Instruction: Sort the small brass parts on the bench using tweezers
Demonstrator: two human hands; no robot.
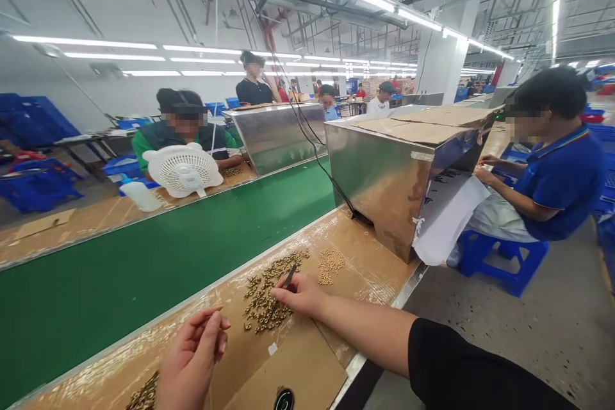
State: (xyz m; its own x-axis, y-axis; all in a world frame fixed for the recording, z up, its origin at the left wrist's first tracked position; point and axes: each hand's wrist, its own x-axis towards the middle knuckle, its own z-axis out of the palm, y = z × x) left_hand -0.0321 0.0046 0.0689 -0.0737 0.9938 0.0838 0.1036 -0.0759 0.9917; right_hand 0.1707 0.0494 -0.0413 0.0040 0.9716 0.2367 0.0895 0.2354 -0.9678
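My right hand (307, 295) pinches a slim dark tool that looks like tweezers (289, 276). It is over a spread of small brass-coloured metal parts (259, 304) on the cardboard-covered bench (288, 365). To the left, my left hand (195, 349) is raised above the bench with thumb and fingertips pressed together; anything between them is too small to name. A cluster of tiny pale gold beads (331, 261) lies beyond my right hand. Partly behind my left wrist is a second heap of brass-coloured parts (144, 394).
A green conveyor belt (168, 256) runs along the bench's far side. At the right stands a metal box (379, 173). A round black object (284, 399) lies at the near edge. Across the belt are a white fan (185, 170) and a bottle (141, 195). Other people sit nearby.
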